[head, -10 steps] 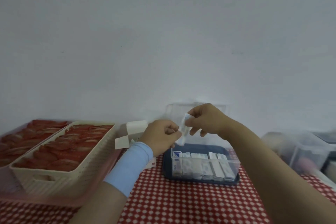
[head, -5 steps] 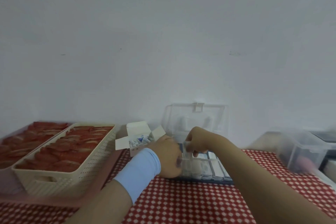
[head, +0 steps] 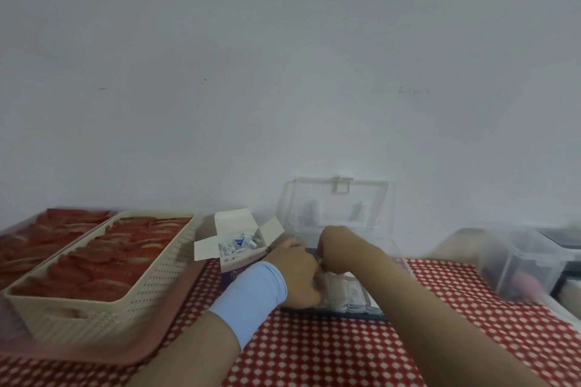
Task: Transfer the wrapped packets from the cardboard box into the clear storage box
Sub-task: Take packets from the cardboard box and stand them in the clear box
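Note:
The small cardboard box [head: 234, 261] stands with its flaps open, and several white and blue wrapped packets [head: 239, 242] lie inside it. Right of it sits the clear storage box [head: 398, 256] on a dark blue base, its lid [head: 338, 209] standing upright against the wall. Rows of packets [head: 353, 294] fill its front. My left hand [head: 295, 273], with a light blue sleeve at the wrist, and my right hand [head: 341, 250] meet low inside the storage box's left part. Their fingertips pinch together on a white packet, which is mostly hidden.
A cream perforated basket [head: 103, 298] of red packets sits on a pink tray [head: 132, 352] at the left, with another red-filled tray [head: 22, 239] behind it. Blurred clear bins [head: 518, 264] stand at the right. A red and white checked cloth [head: 330, 355] covers the table.
Both hands have dropped from above the storage box down into it, carrying the white packet between them. The view has tilted, so the cardboard box's contents now show.

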The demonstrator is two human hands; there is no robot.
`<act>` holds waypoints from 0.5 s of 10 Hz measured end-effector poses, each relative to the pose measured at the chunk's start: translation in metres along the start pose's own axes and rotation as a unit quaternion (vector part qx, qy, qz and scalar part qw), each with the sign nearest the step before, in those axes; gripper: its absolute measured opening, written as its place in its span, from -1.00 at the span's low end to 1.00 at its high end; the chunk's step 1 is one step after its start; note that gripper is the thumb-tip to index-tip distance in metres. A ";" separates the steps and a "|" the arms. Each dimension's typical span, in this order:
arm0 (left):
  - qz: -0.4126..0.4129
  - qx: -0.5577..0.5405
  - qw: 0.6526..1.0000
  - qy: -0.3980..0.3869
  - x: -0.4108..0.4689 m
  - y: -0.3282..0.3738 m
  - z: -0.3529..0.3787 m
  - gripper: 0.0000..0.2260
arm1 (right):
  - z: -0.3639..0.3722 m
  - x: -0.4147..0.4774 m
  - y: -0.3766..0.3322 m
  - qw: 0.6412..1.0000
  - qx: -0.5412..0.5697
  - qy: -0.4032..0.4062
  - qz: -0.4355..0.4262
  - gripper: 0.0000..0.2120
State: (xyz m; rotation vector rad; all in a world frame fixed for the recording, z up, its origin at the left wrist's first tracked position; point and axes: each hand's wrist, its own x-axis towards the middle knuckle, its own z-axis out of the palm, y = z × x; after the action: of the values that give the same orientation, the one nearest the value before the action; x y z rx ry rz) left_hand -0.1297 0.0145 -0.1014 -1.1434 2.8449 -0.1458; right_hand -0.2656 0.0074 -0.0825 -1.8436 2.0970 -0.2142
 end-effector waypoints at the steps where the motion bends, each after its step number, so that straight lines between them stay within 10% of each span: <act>1: -0.004 -0.011 1.000 -0.012 -0.001 0.002 -0.004 -0.68 | -0.001 0.001 0.004 0.999 -0.031 0.034 -0.017 -0.78; 5: 0.013 -0.152 0.983 0.104 -0.017 -0.012 -0.024 -0.74 | -0.038 -0.014 0.009 0.996 -0.019 0.040 -0.084 -0.75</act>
State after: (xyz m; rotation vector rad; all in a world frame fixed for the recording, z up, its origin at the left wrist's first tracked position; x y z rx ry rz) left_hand -0.1116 0.0197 -0.0761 -1.2053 3.1476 0.1906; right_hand -0.2861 0.0182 -0.0485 -2.0669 2.0114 -0.2958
